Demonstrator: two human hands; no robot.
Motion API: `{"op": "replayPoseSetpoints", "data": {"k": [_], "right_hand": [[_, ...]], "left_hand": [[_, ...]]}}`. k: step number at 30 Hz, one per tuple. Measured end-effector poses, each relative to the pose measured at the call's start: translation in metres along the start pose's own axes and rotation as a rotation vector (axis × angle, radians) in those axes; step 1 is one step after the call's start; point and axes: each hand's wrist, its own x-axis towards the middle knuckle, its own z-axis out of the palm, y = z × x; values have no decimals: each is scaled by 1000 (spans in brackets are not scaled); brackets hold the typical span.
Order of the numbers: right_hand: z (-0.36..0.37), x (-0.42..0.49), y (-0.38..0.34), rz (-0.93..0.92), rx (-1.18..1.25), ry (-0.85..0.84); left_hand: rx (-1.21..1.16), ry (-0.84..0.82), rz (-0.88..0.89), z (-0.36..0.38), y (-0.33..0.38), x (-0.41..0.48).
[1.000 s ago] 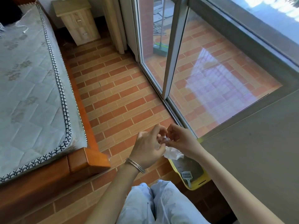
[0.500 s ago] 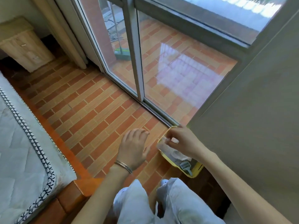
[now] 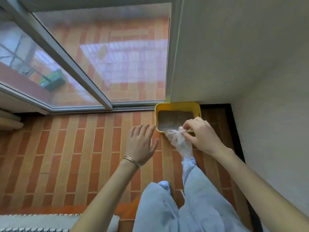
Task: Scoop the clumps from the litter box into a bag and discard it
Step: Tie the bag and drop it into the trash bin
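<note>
A yellow litter box with grey-brown litter sits on the brick floor in the corner between the glass door and the wall. My right hand pinches the top of a clear plastic bag, which hangs down in front of the box's near rim. My left hand hovers open, fingers spread, just left of the box and touching nothing. The scoop is hidden from view.
A sliding glass door runs along the far side, with a green broom head outside. A grey wall rises on the right. My legs in pale trousers are below. A mattress edge lies at bottom left.
My view has swung right and down toward the litter box. My left hand let go of the bag and opened; my right hand kept the bag and lowered it by the box.
</note>
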Motion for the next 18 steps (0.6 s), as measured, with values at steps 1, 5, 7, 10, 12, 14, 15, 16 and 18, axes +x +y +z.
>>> {"op": "replayPoseSetpoints", "data": {"k": [1,5,7,10,12,14,15,16,18], "right_hand": [[0,-15,-2,47,19,12],[-6,-70,-8,206,35,93],[-10,-94,-7,265,37,135],[-19,-131,-7,335,16,189],[-24,-158,-9,382,29,234],[-27,-186,-12,430,50,271],[-28,-201,-14,459,57,285],[-27,-216,-16,490,61,296],[-25,-246,-20,547,66,318]], "left_hand": [[-5,10,48,0,1,-4],[-17,29,212,-2,12,-11],[-13,39,281,-4,24,-10],[-28,53,390,-10,50,-12],[-30,64,465,-12,69,-17],[-24,59,526,-13,88,-26],[-20,52,547,-12,96,-32],[-13,44,564,-10,104,-38],[7,29,600,-5,119,-55]]}}
